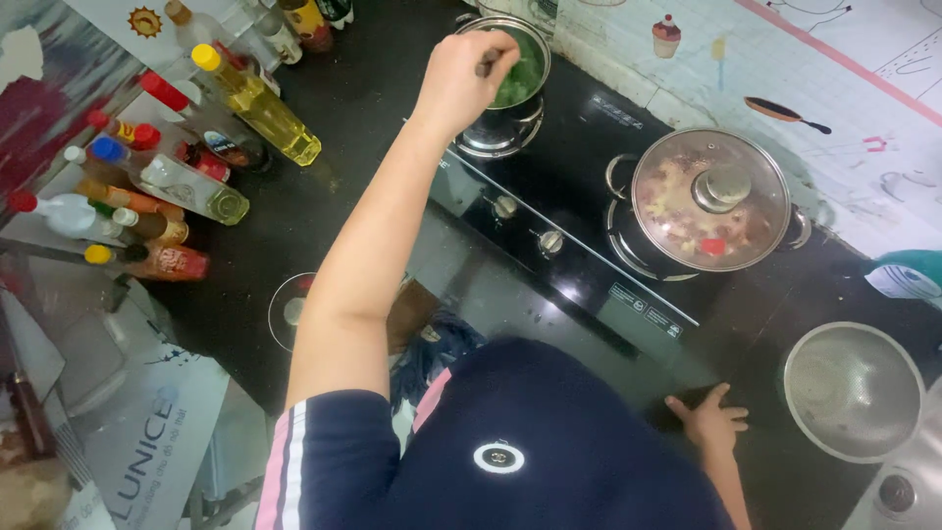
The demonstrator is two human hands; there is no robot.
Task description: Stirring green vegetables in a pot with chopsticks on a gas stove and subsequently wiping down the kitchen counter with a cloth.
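The left hand (471, 69) reaches out to about twelve o'clock, over the open steel pot (510, 83) at the far end of the black cooktop (579, 236). Its fingers are curled tight around the dark handle of a utensil (488, 67) that dips toward the green food (520, 74) inside; what kind of utensil it is cannot be told, since the fist hides most of it. The right hand (708, 419) lies at about four o'clock, spread flat on the dark counter edge, holding nothing.

At two o'clock a second pot sits under a glass lid (710, 199), with reddish and pale pieces showing through it. A metal colander (852, 389) rests at about four o'clock, just beyond the flat hand. A row of bottles (177, 167) with red, yellow and blue caps crowds the counter from nine to eleven o'clock, and another round lid (289, 312) lies at about eight o'clock beside the forearm.

The risks look mild but real. The wrist hangs right over the open pot, so steam or a splash could scald it. A wide sweep of the elbow could tip the nearest oil bottle.
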